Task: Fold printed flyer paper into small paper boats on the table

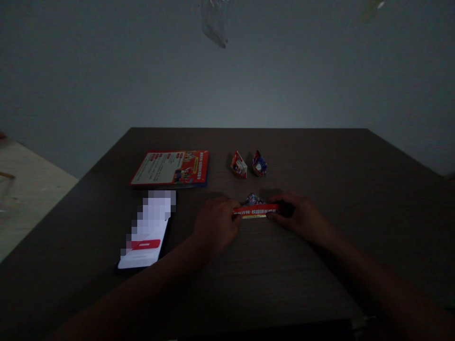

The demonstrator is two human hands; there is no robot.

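Observation:
Between my hands is a partly folded sheet of printed paper [255, 210], with a red band along its near edge and a peaked, dark patterned part behind. My left hand [217, 221] grips its left end, the fingers closed on the edge. At the right end my right hand [296, 215] pinches the paper between thumb and fingers. Farther back stand two small folded paper pieces, a red and white one [239, 166] and a blue and red one [259, 164]. The fingertips of my left hand are partly hidden.
A stack of red and white printed leaflets [167, 168] lies at the back left of the dark table [313, 147]. In front of it is a phone [147, 237] with a lit screen, beside my left forearm. A pale wall rises behind the table.

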